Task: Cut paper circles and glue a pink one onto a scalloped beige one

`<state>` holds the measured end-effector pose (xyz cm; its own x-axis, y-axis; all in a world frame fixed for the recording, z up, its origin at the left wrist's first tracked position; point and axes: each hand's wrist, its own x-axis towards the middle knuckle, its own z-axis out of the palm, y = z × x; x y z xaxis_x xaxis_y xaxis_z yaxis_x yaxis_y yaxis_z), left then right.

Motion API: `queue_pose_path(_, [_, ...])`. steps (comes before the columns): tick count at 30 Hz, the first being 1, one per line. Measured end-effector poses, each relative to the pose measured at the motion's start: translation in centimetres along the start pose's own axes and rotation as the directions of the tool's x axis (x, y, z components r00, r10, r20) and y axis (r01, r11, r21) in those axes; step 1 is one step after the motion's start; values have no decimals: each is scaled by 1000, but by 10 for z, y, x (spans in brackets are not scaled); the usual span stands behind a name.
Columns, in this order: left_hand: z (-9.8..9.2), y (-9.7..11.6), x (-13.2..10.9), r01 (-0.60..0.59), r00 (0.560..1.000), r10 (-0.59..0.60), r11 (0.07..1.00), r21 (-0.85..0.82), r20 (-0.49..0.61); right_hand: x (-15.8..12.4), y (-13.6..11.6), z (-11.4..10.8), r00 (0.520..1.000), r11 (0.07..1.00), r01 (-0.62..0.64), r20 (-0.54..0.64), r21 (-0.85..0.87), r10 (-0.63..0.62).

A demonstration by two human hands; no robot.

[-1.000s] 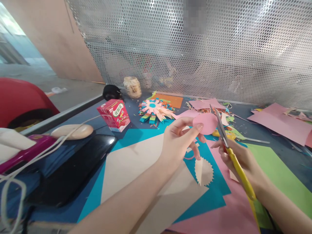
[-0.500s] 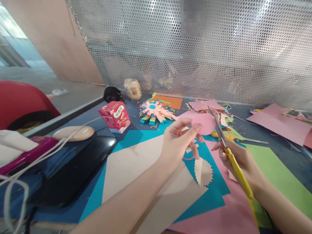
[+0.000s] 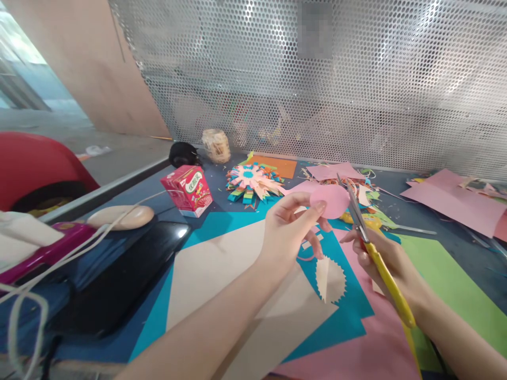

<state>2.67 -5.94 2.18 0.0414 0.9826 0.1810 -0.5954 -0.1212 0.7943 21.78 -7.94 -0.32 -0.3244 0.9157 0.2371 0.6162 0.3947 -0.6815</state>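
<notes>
- Pink paper disc (image 3: 332,205) was up above the sheets, near the middle of the view, its face turned toward the wearer.
- Left of the person's two hands, the left hand (image 3: 291,227) pinched the disc's lower left edge between thumb and fingers; its other fingers curled loosely beneath.
- Scissors (image 3: 374,256) with yellow handles pointed up and away, their blades slightly parted at the disc's right edge (whether metal met paper I could not tell).
- Right hand (image 3: 396,261) was closed around those handles, a fingertip or two poking out on the near side.
- Below the disc, a cream toothed round (image 3: 336,282) lay on a blue sheet (image 3: 325,338), just beside a large cream sheet (image 3: 222,269).
- Pink sheet (image 3: 340,361) and green sheet (image 3: 447,279) spread out on the right.
- Beyond the left hand, a layered paper flower (image 3: 249,177) rested on the worktop (image 3: 219,195), with orange paper (image 3: 279,165) behind it.
- Farther left stood a red drink carton (image 3: 189,191), and behind that a pale jar (image 3: 216,146) beside a dark round object (image 3: 184,154).
- Perforated metal screen (image 3: 245,63) rose along the back.
</notes>
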Motion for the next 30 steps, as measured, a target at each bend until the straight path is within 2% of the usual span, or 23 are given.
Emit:
queue_pose_path(12, [0,-4,-1,31,1000,-31,999,-22,5,0,3,1,1000,999,-5,-18,-35,4])
queue_pose_path(30, [-1,-2,0,7,1000,-7,1000,-18,-11,1,-3,0,999,999,16,-36,-34,-17])
